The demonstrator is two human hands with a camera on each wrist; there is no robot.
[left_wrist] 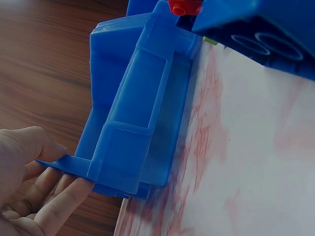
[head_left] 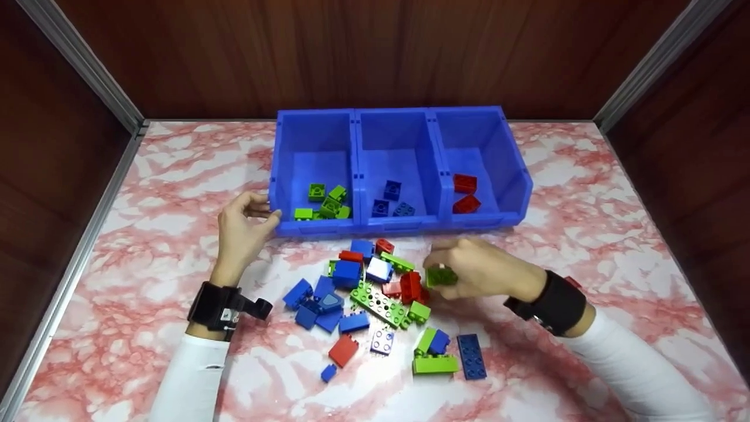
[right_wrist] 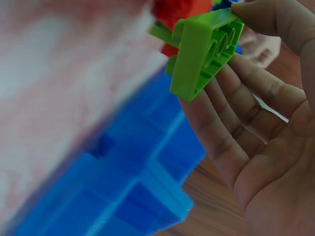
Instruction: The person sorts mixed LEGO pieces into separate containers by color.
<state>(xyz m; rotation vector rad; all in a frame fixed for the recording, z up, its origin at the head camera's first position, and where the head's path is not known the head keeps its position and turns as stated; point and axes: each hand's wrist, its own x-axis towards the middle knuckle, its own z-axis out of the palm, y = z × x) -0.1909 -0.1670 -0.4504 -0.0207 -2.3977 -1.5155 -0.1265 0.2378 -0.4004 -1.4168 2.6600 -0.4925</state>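
My left hand pinches the left wall's front corner of the blue three-compartment bin. In the left wrist view, the thumb lies over the bin's edge with fingers beneath it. My right hand holds a green toy brick between thumb and fingertips, its hollow underside partly showing in the right wrist view. That hand is just right of the loose brick pile, in front of the bin. Green bricks lie in the left compartment, blue bricks in the middle one and red bricks in the right one.
Blue, red, green and white bricks lie in a loose pile, with a long green plate among them. Nearer me are a red brick, a green brick and a flat blue plate. Brown walls enclose the table.
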